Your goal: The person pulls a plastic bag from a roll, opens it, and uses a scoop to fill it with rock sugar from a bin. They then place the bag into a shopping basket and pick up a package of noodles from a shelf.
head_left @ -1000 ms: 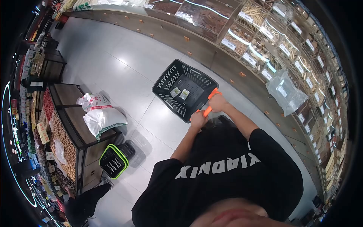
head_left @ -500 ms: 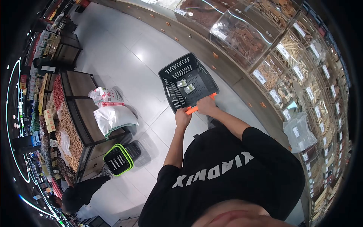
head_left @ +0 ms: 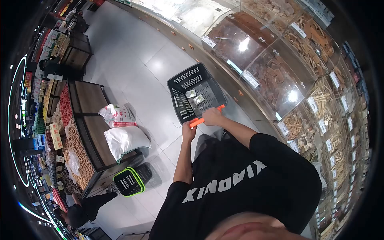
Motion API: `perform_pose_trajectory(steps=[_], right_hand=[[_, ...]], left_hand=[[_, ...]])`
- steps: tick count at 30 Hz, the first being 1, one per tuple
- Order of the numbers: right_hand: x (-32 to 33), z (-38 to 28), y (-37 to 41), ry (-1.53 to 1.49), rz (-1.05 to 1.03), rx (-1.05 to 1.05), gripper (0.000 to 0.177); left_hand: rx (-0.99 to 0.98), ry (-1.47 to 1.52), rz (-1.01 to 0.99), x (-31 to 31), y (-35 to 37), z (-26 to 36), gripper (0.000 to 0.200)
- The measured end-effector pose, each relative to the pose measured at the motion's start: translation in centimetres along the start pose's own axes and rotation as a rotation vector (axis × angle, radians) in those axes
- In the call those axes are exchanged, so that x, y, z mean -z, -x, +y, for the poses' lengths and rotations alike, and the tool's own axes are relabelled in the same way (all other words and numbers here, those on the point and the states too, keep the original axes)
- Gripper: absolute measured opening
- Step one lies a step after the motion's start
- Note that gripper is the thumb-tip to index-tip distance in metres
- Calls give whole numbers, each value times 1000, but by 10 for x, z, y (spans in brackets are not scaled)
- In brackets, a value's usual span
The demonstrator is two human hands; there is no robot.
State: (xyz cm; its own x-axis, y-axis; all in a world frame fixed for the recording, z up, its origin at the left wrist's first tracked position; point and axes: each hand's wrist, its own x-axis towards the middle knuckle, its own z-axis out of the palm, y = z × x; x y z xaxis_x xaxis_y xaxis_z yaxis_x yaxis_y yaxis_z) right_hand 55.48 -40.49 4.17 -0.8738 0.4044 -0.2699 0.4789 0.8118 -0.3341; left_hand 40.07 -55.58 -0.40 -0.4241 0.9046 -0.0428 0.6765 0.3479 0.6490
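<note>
Risk, sacks: the white sacks (head_left: 125,138) bulge off the low shelf of the nut counter (head_left: 78,144) toward the aisle. They lie well apart from the load, so only a wide swing to the left would catch them.
Risk, underfoot: a green-rimmed basket (head_left: 129,182) sits on the floor (head_left: 132,60) by the counter's end, behind and to the left of the person — a blind step back or sideways could trip on it.
Risk, load: two small packets (head_left: 195,97) lie loose inside the black shopping basket (head_left: 185,82). A sharp tilt or jolt would likely slide them into a corner.
Risk, bin side: the basket's right edge runs near the wooden base under the glass-fronted bins (head_left: 272,76), so a drift to the right could knock it there.
Left hand (head_left: 188,130): curled tight around the left end of the orange handle (head_left: 201,119).
Handle: spans the gap between the two hands, at the basket's near edge.
Right hand (head_left: 212,117): closed over the handle's right end.
Basket position: directly ahead of both hands, beyond the handle, over the floor tiles — between counter and bins, nearer the bins. Whether it rests on the floor cannot be told.
</note>
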Motion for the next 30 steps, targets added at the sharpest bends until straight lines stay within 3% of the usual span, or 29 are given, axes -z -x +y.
perform_pose_trajectory(steps=[2,5,9,13,20,30], right_hand=[[10,8,-21,6,-17,-10,21],[27,20,-47,12,-60,7,21],[57,35,-88,47,-81,18,20],[77,53,-159,90,-72,18,21],[131,85,-291,130,-30,-3,23],[195,106,-422,91,-66,-1,25]], left_hand=[[59,9,-9,14,-22,18,23],[272,-36,-267,34,-66,34,24],[-7,-18,-206,18,-113,-24,27],[194,14,-283,54,-187,-14,28],[208,-65,-412,85,-328,-61,33],[224,-31,-430,130,-463,-108,31]])
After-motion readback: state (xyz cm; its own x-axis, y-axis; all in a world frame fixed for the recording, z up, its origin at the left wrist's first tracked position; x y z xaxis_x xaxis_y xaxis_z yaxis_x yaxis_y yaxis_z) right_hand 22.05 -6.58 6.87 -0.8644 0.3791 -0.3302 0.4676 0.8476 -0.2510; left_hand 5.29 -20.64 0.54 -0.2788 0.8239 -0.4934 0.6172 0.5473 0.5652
